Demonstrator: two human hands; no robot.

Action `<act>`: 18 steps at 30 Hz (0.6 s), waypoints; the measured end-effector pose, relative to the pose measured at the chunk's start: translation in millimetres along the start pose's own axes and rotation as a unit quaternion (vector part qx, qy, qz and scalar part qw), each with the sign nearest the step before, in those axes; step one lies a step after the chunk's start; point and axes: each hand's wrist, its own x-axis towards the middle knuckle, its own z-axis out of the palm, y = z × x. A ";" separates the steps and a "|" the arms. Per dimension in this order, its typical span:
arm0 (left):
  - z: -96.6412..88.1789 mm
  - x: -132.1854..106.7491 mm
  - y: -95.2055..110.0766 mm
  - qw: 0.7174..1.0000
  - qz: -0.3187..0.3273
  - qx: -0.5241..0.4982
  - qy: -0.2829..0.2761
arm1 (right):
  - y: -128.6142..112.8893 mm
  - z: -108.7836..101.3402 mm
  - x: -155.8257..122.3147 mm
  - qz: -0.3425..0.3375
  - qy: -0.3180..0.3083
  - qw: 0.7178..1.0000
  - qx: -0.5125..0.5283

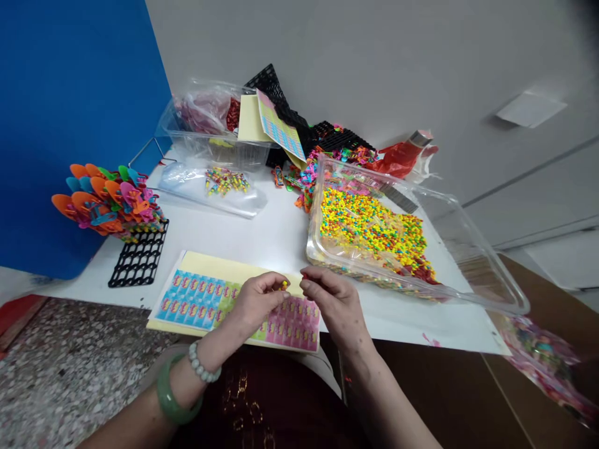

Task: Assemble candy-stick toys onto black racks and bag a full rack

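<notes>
Above a sheet of printed labels (189, 300) in blue, green and pink, my two hands are close together but apart. My left hand (257, 302) pinches a small yellow candy-like piece (284, 285) between thumb and fingers. A small red piece (304, 276), mostly covered by the fingertips, is pinched in my right hand (336, 305). Just beyond the right hand stands a clear plastic bin (496, 274), holding many small candy-like pieces (369, 221), mostly yellow with red, green and blue. The exact kind of the held pieces is too small to tell.
At left, a black rack (135, 259) bears colourful clip-like toys (105, 199). A clear bag (182, 181) carries filled small tubes (227, 181). Behind are another clear bin (187, 134), black racks (269, 84), loose colourful plastic parts (309, 171) and a red bag (397, 159).
</notes>
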 end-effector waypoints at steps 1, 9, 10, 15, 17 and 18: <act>1.1 0.3 -0.7 1.000 0.009 0.009 0.001 | -0.5 2.3 -0.4 0.018 0.006 0.999 0.038; 7.9 2.3 -4.2 0.998 0.042 0.053 0.016 | 4.7 20.4 -1.3 0.034 0.013 0.982 0.185; 8.0 2.3 -5.1 0.998 0.039 0.050 0.014 | 6.9 21.0 -0.9 0.050 0.004 0.979 0.199; 8.2 2.4 -9.1 0.998 0.029 0.050 0.020 | 15.1 16.2 -0.1 0.093 -0.015 0.972 0.215; 7.8 3.1 -10.7 0.997 0.027 0.065 0.022 | 15.9 11.8 0.1 0.089 -0.026 0.979 0.182; 7.6 3.5 -11.6 0.997 0.029 0.075 0.023 | 16.0 9.4 0.4 0.082 -0.032 0.984 0.153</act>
